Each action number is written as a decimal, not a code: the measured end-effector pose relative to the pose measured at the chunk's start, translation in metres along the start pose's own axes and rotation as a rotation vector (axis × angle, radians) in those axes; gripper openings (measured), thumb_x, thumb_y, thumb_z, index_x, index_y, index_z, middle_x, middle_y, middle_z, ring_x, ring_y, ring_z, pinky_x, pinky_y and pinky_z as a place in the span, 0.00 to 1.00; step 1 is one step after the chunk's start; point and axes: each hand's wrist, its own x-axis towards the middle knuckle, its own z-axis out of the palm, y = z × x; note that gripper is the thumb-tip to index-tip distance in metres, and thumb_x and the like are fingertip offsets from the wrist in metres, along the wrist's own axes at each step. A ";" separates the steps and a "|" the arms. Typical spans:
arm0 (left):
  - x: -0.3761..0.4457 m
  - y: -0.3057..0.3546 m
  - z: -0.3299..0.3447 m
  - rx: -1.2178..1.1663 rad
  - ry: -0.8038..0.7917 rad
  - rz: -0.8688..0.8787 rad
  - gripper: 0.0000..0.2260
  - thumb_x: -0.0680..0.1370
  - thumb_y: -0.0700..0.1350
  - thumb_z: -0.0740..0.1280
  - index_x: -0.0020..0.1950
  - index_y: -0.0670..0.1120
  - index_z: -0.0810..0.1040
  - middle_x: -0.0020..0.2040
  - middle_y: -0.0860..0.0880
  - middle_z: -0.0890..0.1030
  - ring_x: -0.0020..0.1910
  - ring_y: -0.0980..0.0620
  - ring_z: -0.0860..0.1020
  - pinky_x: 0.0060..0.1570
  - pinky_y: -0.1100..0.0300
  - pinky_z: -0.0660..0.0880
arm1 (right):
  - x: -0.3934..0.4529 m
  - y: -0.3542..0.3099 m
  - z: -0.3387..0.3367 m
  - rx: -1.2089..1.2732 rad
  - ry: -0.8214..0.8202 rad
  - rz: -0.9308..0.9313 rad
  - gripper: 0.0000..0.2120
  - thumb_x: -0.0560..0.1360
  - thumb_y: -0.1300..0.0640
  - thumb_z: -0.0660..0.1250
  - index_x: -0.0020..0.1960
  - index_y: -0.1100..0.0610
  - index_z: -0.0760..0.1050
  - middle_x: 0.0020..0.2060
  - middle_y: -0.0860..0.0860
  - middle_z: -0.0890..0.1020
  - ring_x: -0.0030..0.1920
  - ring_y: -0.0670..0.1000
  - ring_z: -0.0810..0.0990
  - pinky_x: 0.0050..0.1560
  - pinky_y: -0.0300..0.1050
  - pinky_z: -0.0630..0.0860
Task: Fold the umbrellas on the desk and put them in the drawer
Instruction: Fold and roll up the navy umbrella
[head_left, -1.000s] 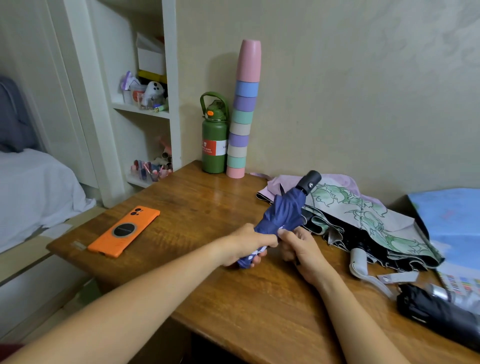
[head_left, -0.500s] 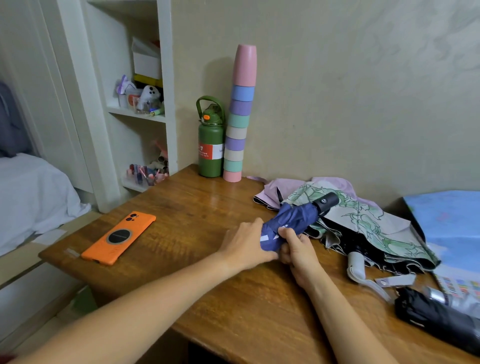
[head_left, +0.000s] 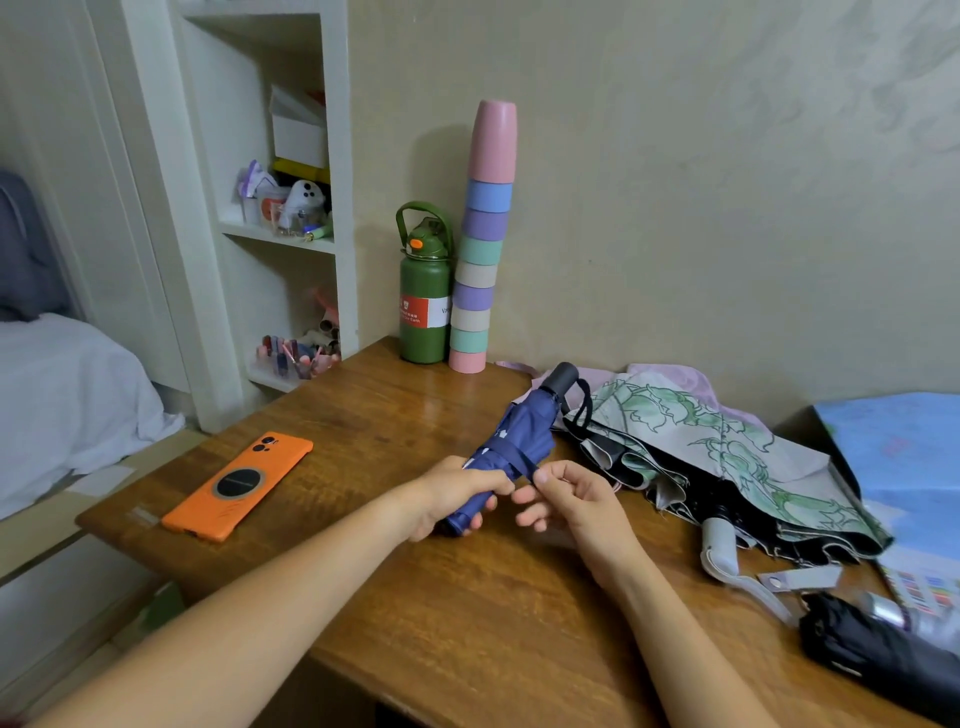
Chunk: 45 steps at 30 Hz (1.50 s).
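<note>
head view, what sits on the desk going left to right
orange phone → green bottle → stack of pastel cups → navy umbrella, held in both hands → green-patterned umbrella, still unfolded → black umbrella

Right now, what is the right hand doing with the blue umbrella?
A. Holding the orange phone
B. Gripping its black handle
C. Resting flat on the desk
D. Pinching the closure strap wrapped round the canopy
D: the right hand pinches the end of the strap round the blue umbrella, while the left hand grips its lower end.
</note>
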 end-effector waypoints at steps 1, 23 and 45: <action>0.000 0.000 -0.002 -0.036 -0.046 -0.004 0.07 0.76 0.46 0.72 0.52 0.45 0.80 0.35 0.50 0.78 0.27 0.53 0.72 0.28 0.62 0.69 | 0.000 -0.001 0.000 0.027 -0.017 0.017 0.07 0.82 0.58 0.67 0.53 0.63 0.75 0.47 0.62 0.86 0.34 0.49 0.84 0.35 0.39 0.77; 0.006 0.009 0.023 0.392 0.034 0.176 0.13 0.80 0.52 0.69 0.58 0.45 0.75 0.46 0.44 0.84 0.34 0.49 0.84 0.31 0.57 0.79 | 0.011 0.015 -0.006 0.234 0.178 0.015 0.07 0.78 0.56 0.72 0.48 0.60 0.81 0.54 0.66 0.84 0.54 0.59 0.84 0.66 0.58 0.77; 0.001 -0.017 0.028 0.311 0.258 0.346 0.22 0.85 0.59 0.57 0.46 0.42 0.77 0.38 0.37 0.79 0.29 0.44 0.83 0.26 0.55 0.78 | 0.007 0.013 0.005 0.007 0.241 0.028 0.13 0.71 0.50 0.79 0.36 0.56 0.78 0.33 0.53 0.79 0.38 0.48 0.75 0.50 0.49 0.73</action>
